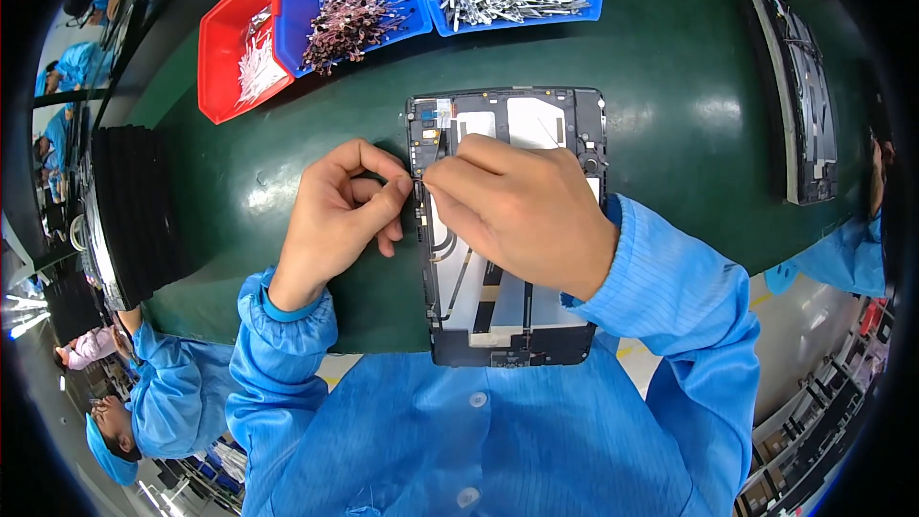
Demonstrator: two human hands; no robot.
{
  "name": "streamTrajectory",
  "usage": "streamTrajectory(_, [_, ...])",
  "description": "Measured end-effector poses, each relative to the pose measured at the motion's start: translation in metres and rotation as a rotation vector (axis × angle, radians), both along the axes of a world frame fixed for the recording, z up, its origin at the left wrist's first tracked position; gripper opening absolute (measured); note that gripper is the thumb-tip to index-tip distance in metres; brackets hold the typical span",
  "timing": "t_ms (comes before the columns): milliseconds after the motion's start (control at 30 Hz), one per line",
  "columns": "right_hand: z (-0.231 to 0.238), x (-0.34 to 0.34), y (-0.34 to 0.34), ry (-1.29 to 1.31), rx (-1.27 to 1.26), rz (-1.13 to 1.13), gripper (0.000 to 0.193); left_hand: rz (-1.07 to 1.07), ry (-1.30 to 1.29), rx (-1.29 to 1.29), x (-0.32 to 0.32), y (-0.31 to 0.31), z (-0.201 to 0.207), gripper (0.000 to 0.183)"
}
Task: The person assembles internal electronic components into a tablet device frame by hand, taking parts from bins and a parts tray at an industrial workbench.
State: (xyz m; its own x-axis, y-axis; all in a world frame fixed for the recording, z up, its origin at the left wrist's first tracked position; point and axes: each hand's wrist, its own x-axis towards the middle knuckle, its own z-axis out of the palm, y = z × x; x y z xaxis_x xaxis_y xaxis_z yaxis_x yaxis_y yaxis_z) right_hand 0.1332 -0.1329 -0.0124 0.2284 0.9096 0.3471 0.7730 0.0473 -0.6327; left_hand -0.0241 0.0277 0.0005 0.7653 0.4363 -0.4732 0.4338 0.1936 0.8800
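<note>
An opened tablet [507, 330] lies in front of me on the green table, its back off. Inside show white battery surfaces, dark flex cables and a small circuit board at the top left corner. My left hand [349, 206] is at the tablet's left edge, thumb and forefinger pinched together. Over the upper part of the tablet, my right hand [522, 206] is closed, its fingertips pinched just inside the same edge, close to the left fingertips. Whatever either pinch holds is too small or covered to make out. Part of the battery and cables is hidden under the right hand.
At the back stand a red bin [215, 77] of thin white strips, a blue bin [392, 24] of small wired parts and another blue bin [584, 10] of silvery strips. Black stacked trays [139, 211] are left, stacked tablets [804, 101] right. Co-workers [182, 388] sit nearby.
</note>
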Motion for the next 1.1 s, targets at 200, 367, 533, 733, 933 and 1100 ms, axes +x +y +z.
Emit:
streamTrajectory(200, [0.001, -0.001, 0.0, 0.013, -0.002, -0.008, 0.009, -0.028, 0.024, -0.068, 0.006, 0.008, 0.005, 0.009])
streamTrajectory(367, [-0.001, 0.0, 0.0, 0.01, 0.008, -0.007, 0.009, -0.038, 0.049, -0.049, 0.009, 0.007, 0.007, 0.008])
streamTrajectory(533, [0.001, 0.001, -0.001, 0.006, 0.012, 0.006, 0.009, -0.036, 0.043, -0.033, 0.009, 0.005, 0.005, 0.007])
streamTrajectory(733, [0.002, -0.001, -0.001, 0.114, 0.069, -0.036, 0.01, -0.033, 0.031, -0.032, 0.009, 0.005, 0.006, 0.008])
streamTrajectory(933, [0.01, -0.005, 0.0, 0.085, -0.008, -0.128, 0.014, -0.038, 0.016, -0.035, 0.01, 0.003, 0.009, 0.016])
streamTrajectory(1100, [0.01, -0.004, 0.005, 0.11, -0.029, -0.142, 0.013, -0.01, 0.015, -0.044, 0.017, -0.001, 0.009, 0.016])
